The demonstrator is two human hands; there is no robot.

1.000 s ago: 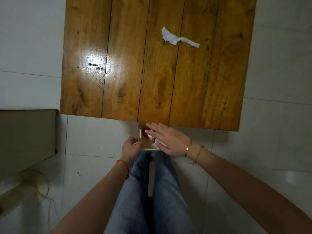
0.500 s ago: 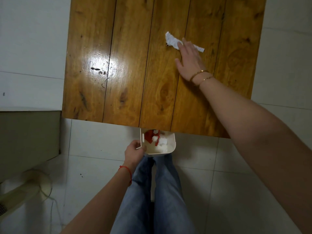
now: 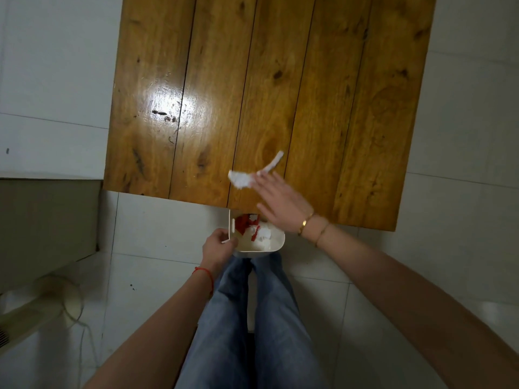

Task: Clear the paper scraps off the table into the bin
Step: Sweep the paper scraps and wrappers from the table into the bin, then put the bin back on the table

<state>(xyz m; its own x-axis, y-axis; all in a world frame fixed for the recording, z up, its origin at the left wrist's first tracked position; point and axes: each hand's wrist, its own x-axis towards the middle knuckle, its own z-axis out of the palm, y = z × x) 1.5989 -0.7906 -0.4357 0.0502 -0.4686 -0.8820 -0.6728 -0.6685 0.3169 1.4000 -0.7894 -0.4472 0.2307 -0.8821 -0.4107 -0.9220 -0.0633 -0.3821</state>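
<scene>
A white crumpled paper scrap [image 3: 241, 179] with a thin tail lies on the wooden table [image 3: 252, 80], close to its near edge. My right hand [image 3: 280, 200] is flat on the table with fingers stretched out, its fingertips touching the scrap's right side without gripping it. Just below the table edge is a small white bin [image 3: 276, 244] with red and white scraps inside. My left hand [image 3: 219, 247] grips its left rim and holds it under the edge.
My legs in blue jeans [image 3: 252, 318] stand under the bin on the white tiled floor. A beige cabinet [image 3: 47, 220] sits at the left, with a fan's base [image 3: 56, 299] and cord below it.
My right hand went from the bin out to the scrap at the table's far middle, then swept it back toward the near edge above the bin. My left hand kept holding the bin.
</scene>
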